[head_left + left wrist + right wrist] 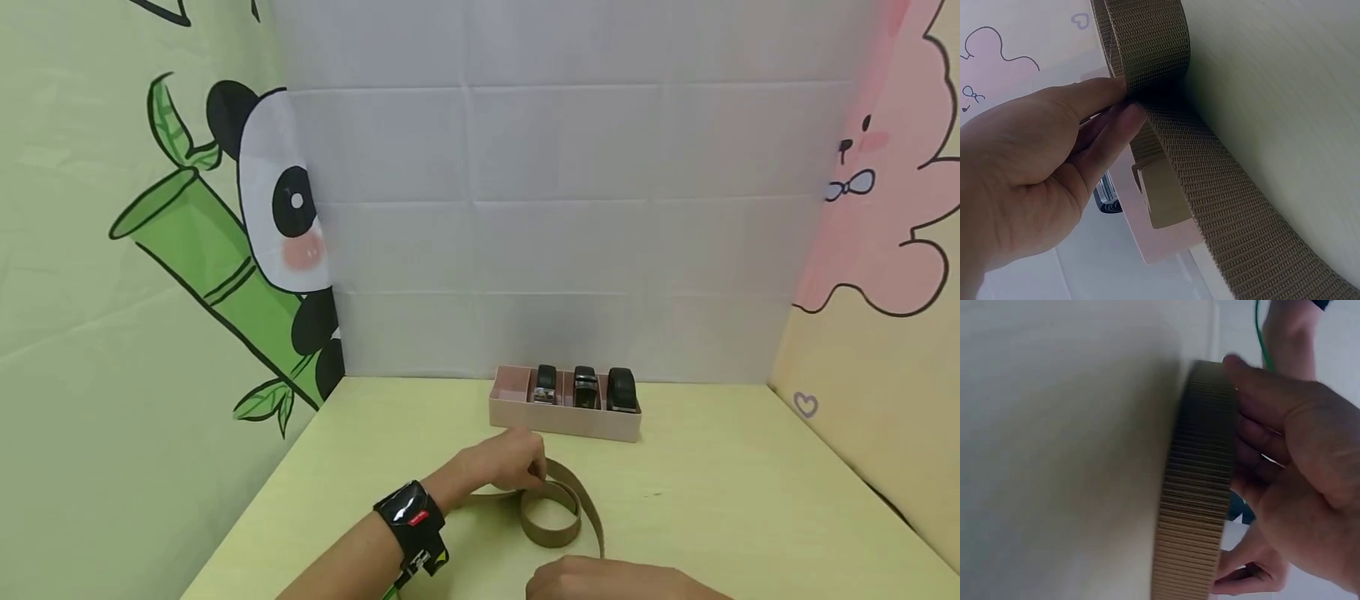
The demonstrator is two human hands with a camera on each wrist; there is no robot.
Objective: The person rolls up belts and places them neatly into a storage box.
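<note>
A brown webbing belt (550, 533) stands on edge on the table, partly coiled, with a loose length curving toward the front. My left hand (510, 461) pinches the strap beside the coil; thumb and fingertips meet on the webbing (1216, 181) in the left wrist view. A bronze-coloured plate buckle (1167, 195) shows behind the strap there. At the bottom of the head view, my right hand (600, 579) holds the front stretch of the belt. The right wrist view has its fingers at the strap's edge (1191, 506), the inner fingertips partly hidden.
Behind the hands, a pink compartment box (562, 421) holds three rolled black belts (585, 388), with its left compartment bare. Grey cloth (562, 167) hangs at the table's back edge, and printed cloth walls flank both sides. A black band (411, 521) circles the left wrist.
</note>
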